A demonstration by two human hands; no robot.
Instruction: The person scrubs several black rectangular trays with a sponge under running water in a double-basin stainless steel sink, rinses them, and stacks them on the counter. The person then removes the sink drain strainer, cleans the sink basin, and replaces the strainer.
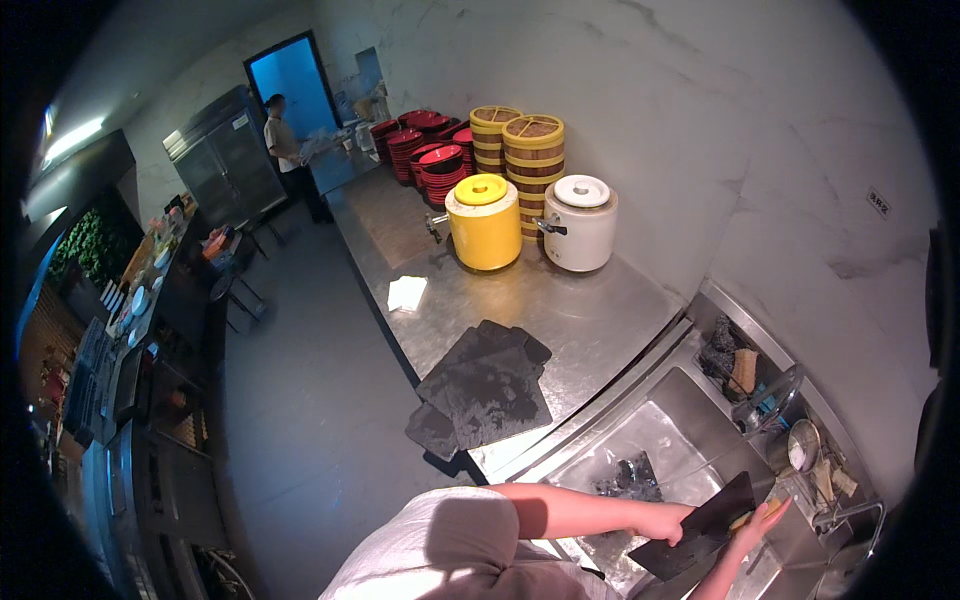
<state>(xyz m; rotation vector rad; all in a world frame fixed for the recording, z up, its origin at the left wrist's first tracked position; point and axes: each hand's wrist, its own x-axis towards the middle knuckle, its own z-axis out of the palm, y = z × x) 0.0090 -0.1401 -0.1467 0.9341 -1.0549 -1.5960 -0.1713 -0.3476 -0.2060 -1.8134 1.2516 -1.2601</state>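
My left hand (664, 523) grips the edge of a dark slate-like board (709, 517), held tilted over a stainless steel sink (675, 401). On the board's other side, my right hand (756, 526) holds a yellowish sponge (741, 520) against it, with fingers stretched out. Beneath my left forearm, another dark wet piece (637, 474) lies in the sink basin; my arm and the board partly hide it. Several similar dark boards (491, 390) lie in an uneven, wet-looking stack on the steel counter (600, 315) to the left of the sink.
A yellow dispenser (484, 232) and a white dispenser (581, 232) stand before wooden buckets (534, 161) and red-black bowls (442, 176). Scrubbers (742, 371) and a faucet (847, 514) line the sink's back ledge. A person (283, 150) stands by the far counter.
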